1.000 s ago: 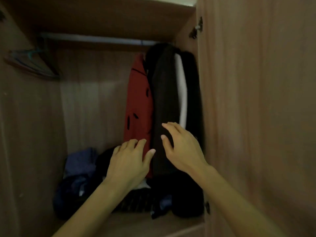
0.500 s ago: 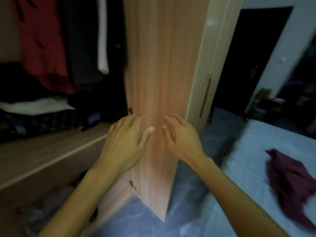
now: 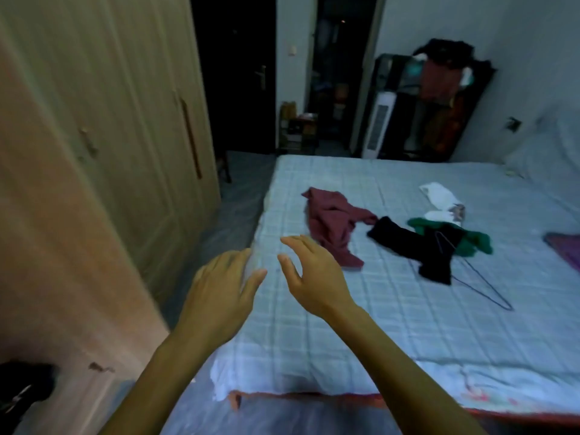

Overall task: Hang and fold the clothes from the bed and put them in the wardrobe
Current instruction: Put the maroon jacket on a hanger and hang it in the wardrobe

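Maroon top (image 3: pixel 332 229) lies nearest on the bed (image 3: pixel 376 334), black garment (image 3: pixel 408 246), green garment (image 3: pixel 475 243) and hanger (image 3: pixel 486 283) beyond. My view has swung from wardrobe (image 3: pixel 94 152) to bed; left hand (image 3: pixel 219 296) and right hand (image 3: pixel 314 277) hover released, empty. More clothes remain.

Lower centre: two bare hands side by side, left hand (image 3: pixel 219 296) and right hand (image 3: pixel 314 277), fingers loosely spread, holding nothing, above the near left corner of the bed with pale blue checked sheet (image 3: pixel 408 346). Mid-frame on the sheet: crumpled maroon cloth garment (image 3: pixel 332 227); to its right, black garment (image 3: pixel 411 246) across a thin wire hanger (image 3: pixel 489 285), touching a green garment (image 3: pixel 474 241); beyond, white garment (image 3: pixel 439 194). Left of frame: light wooden wardrobe door (image 3: pixel 94 152).
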The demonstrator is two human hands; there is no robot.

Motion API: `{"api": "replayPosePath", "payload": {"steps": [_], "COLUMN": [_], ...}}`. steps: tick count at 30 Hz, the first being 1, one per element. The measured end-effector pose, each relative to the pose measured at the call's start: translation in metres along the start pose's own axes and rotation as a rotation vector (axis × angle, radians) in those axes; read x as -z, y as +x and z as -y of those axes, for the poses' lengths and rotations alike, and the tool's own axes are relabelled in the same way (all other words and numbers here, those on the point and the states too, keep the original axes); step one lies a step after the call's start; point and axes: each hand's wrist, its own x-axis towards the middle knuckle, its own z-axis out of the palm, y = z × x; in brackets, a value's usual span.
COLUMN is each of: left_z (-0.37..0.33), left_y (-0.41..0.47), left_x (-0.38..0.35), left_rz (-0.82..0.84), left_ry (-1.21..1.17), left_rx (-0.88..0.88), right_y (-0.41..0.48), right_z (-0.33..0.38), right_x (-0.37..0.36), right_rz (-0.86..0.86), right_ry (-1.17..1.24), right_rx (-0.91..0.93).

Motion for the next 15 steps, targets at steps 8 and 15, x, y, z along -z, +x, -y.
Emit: {"api": "replayPosePath", "payload": {"steps": [8, 15], "left_z": [-0.161, -0.281], "left_y": [0.067, 0.108], "left_x": [-0.136, -0.223], "left_rz": [0.132, 0.288], "left_ry": [-0.024, -0.025], "left_rx": [-0.168, -0.299], "right_y": [-0.051, -0.089], "right_z": [-0.186, -0.309], "right_x": [0.102, 0.182], "right_rz": [0.012, -0.035], "right_ry": [-0.063, -0.090], "right_rx": [-0.254, -0.455]}}
